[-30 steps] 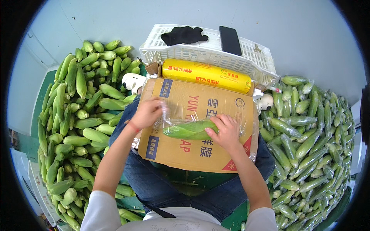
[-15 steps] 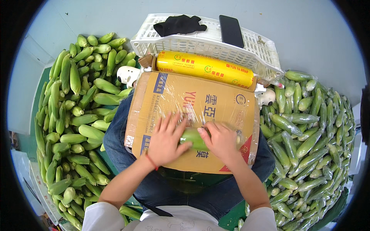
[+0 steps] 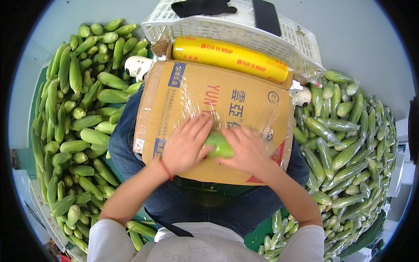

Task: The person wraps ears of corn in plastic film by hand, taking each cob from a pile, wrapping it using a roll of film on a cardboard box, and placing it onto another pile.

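Note:
A green ear of corn in its husk point(image 3: 219, 145) lies across the lower middle of a cardboard box point(image 3: 152, 94). My left hand point(image 3: 187, 142) holds its left end, thumb against the husk and fingers stretched forward over the cardboard. Around the right end my right hand point(image 3: 246, 150) is closed, somewhat blurred. Both palms cover the ends, so only the middle of the ear shows. Shiny clear plastic film point(image 3: 192, 94) lies over the box top. Beyond the box rests a yellow roll of cling film point(image 3: 231, 56), level with its far edge.
Unwrapped corn ears point(image 3: 94, 135) are heaped on the left; film-wrapped ears point(image 3: 345, 163) are piled on the right. Behind the roll stands a white plastic basket point(image 3: 301, 52) bearing a black cloth item point(image 3: 203, 7) and a dark phone point(image 3: 266, 18). White dog-like figures point(image 3: 301, 97) flank the roll.
The whole view has shifted, so box and basket sit higher in it. The print facing up on the yellow roll differs: it has turned. Both hands still hold the corn.

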`<move>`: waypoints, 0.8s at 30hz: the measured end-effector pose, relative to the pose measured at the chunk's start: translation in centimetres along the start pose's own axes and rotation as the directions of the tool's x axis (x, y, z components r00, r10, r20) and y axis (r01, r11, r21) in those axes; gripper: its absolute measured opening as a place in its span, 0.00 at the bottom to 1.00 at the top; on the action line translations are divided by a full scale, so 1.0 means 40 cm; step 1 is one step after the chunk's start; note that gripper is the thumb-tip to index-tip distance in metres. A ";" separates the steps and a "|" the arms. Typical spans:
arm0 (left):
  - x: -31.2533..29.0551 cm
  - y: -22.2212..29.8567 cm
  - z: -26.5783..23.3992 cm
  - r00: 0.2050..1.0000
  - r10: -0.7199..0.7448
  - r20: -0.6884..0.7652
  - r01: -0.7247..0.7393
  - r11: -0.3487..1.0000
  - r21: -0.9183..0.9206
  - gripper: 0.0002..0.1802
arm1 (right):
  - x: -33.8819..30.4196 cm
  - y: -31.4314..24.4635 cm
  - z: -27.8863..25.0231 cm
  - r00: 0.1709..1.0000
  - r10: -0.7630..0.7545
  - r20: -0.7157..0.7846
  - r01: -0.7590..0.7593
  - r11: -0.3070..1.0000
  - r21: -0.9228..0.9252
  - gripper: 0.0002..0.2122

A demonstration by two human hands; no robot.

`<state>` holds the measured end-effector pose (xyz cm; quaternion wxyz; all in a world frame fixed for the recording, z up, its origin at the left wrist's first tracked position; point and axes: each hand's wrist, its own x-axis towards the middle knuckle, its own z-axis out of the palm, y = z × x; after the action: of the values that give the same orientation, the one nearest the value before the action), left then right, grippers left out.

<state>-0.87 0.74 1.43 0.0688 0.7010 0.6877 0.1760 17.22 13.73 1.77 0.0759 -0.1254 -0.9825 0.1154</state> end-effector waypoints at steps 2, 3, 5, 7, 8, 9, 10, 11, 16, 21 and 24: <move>0.093 -0.105 0.040 0.996 -0.080 -0.046 0.075 0.993 -0.094 0.37 | 0.059 0.030 -0.008 0.975 -0.134 -0.178 0.106 0.982 -0.155 0.33; 0.156 -0.151 0.031 0.995 -0.095 0.005 0.095 0.988 -0.118 0.37 | 0.086 0.050 -0.012 0.979 -0.142 -0.144 0.116 0.978 -0.174 0.33; 0.272 -0.189 -0.007 0.974 -0.095 0.204 0.108 0.993 -0.053 0.36 | 0.130 0.088 -0.016 0.987 -0.148 -0.068 0.129 0.966 -0.223 0.33; 0.329 -0.187 0.010 0.896 -0.152 0.418 0.121 0.988 0.100 0.36 | 0.176 0.101 -0.016 0.994 -0.045 0.100 0.054 0.995 -0.088 0.33; 0.352 -0.183 0.009 0.865 -0.210 0.455 0.140 0.973 0.182 0.37 | 0.189 0.101 -0.022 0.984 -0.001 0.176 0.006 0.999 -0.032 0.33; 0.364 -0.176 0.011 0.832 -0.269 0.486 0.154 0.952 0.265 0.37 | 0.177 0.091 -0.025 0.979 0.018 0.202 -0.022 1.000 0.018 0.33; 0.358 -0.162 0.019 0.859 -0.193 0.475 -0.016 0.916 0.400 0.40 | 0.154 0.073 -0.028 0.973 0.035 0.228 -0.052 0.996 0.067 0.32; 0.363 -0.162 0.021 0.877 -0.176 0.446 0.007 0.935 0.356 0.39 | 0.136 0.060 -0.032 0.967 0.041 0.251 -0.072 0.991 0.115 0.32; 0.345 -0.161 -0.007 0.862 -0.247 0.442 0.165 0.962 0.216 0.41 | -0.031 -0.099 -0.101 0.784 -0.162 0.598 -0.128 0.902 0.413 0.36; 0.214 -0.056 -0.048 0.931 -0.158 0.328 0.351 0.631 -0.692 0.31 | -0.311 -0.195 -0.025 0.804 0.045 0.592 -0.592 0.141 0.793 0.38; -0.028 0.087 -0.018 0.987 0.118 -0.104 -0.154 0.863 -0.481 0.28 | -0.331 -0.221 0.006 0.644 0.014 0.765 -0.506 -0.743 0.439 0.35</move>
<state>2.15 -0.64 3.11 0.2059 0.7010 0.5720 0.3728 27.84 1.84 2.13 -0.0578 -0.3494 -0.1859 0.9165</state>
